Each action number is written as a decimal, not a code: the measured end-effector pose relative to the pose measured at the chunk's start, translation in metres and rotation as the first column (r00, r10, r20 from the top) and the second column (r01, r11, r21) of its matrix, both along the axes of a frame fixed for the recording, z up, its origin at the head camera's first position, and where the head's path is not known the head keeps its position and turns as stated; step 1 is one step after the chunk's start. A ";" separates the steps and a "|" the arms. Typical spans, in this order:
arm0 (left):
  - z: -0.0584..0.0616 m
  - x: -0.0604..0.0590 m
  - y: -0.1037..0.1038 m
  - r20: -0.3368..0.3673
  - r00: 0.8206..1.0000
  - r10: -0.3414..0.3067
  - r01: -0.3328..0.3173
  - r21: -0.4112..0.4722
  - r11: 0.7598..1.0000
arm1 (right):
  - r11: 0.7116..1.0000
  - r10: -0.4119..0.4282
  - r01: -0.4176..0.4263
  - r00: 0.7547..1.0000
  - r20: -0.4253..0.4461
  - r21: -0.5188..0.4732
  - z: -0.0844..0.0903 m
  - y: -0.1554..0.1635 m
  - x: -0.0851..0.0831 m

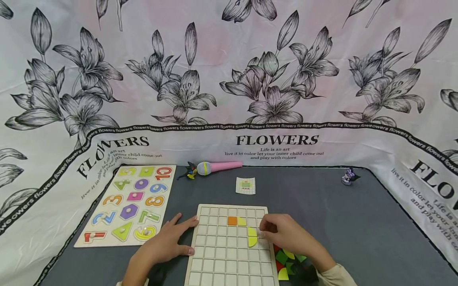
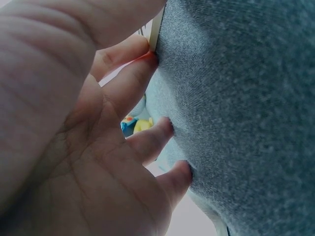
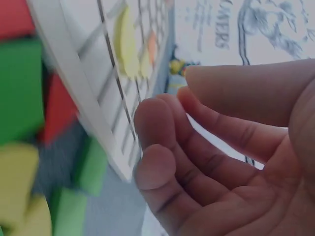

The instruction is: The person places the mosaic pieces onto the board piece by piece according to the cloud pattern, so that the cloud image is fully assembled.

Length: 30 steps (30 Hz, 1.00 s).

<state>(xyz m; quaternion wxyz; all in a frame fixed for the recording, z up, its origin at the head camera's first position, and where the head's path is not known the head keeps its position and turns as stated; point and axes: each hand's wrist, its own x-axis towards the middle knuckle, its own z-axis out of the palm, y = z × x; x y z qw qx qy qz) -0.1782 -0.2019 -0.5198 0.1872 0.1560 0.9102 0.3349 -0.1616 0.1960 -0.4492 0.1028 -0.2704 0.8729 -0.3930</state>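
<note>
The pale wooden grid board [image 1: 230, 248] lay lengthwise away from the person on the grey table [image 1: 340, 222]. The left hand [image 1: 168, 242] rested spread and flat against the board's left edge, steadying it. The right hand [image 1: 286, 234] sat at the board's right edge, fingers loosely curled and seemingly holding nothing, just beside two yellow quarter-round tiles [image 1: 252, 237] in the grid; an orange square tile [image 1: 232, 221] lay left of these. The loose heap of green, red and yellow tiles [image 1: 288, 260] lay just off the board's right edge, under the right wrist, so that hand was nearer. Most cells stood unfilled.
</note>
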 end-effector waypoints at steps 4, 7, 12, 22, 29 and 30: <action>0.002 0.002 -0.001 -0.008 1.000 -0.022 0.022 0.008 1.000 | 0.999 -0.033 0.033 0.999 -0.020 -0.014 0.007 0.014 0.001; 0.002 0.004 -0.002 -0.007 1.000 -0.023 0.023 0.009 1.000 | 0.999 -0.034 0.034 0.999 -0.023 -0.001 0.007 0.025 0.003; 0.010 0.008 0.002 -0.013 1.000 -0.010 0.010 0.014 1.000 | 0.999 -0.020 0.021 1.000 -0.012 0.042 0.005 0.044 0.006; 0.041 0.019 0.013 -0.058 0.998 0.002 -0.003 -0.020 1.000 | 0.990 0.004 0.000 0.999 -0.033 0.138 -0.004 0.071 0.009; 0.045 0.022 0.015 -0.036 0.999 0.025 -0.026 -0.033 0.999 | 0.983 0.021 -0.015 0.999 -0.026 0.184 -0.013 0.073 0.011; 0.046 0.023 0.016 -0.031 0.999 0.029 -0.030 -0.034 0.999 | 0.982 0.018 -0.013 1.000 -0.022 0.186 -0.013 0.073 0.012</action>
